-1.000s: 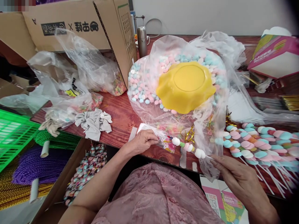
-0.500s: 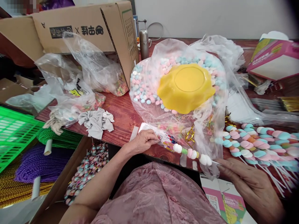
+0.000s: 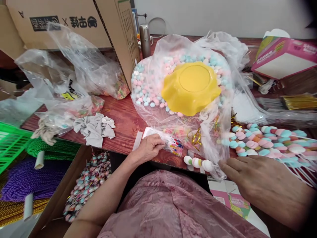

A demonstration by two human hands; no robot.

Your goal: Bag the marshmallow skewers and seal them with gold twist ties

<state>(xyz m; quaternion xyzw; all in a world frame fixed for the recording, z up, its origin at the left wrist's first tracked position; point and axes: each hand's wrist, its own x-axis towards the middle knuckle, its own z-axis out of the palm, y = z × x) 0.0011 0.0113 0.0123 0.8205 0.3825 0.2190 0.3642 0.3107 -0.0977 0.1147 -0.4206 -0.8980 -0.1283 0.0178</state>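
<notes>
My right hand (image 3: 262,181), on the right, grips the stick end of a marshmallow skewer (image 3: 196,162). White marshmallows with green and yellow pieces between them are threaded on it, over the table's front edge. My left hand (image 3: 150,147) lies at the front edge with thumb and fingers pinched together on a printed plastic bag (image 3: 175,146); the fingertips partly hide its edge. Behind both hands, a large clear bag of pink, blue and white marshmallows (image 3: 146,81) carries a yellow wavy-rimmed bowl (image 3: 193,87), upside down. Finished-looking marshmallow skewers (image 3: 262,140) are piled beyond my right hand.
A cardboard box (image 3: 71,23) and a metal bottle (image 3: 145,41) stand at the back. Grey cloths (image 3: 95,128) lie left, near clear bags of candy. A green basket (image 3: 12,145) and bundles of purple cord (image 3: 32,178) are at lower left. A pink carton (image 3: 284,56) sits back right.
My right hand has turned back-up and moved slightly left with the skewer, whose left end now points away from my left hand. The view has shifted a little to the right.
</notes>
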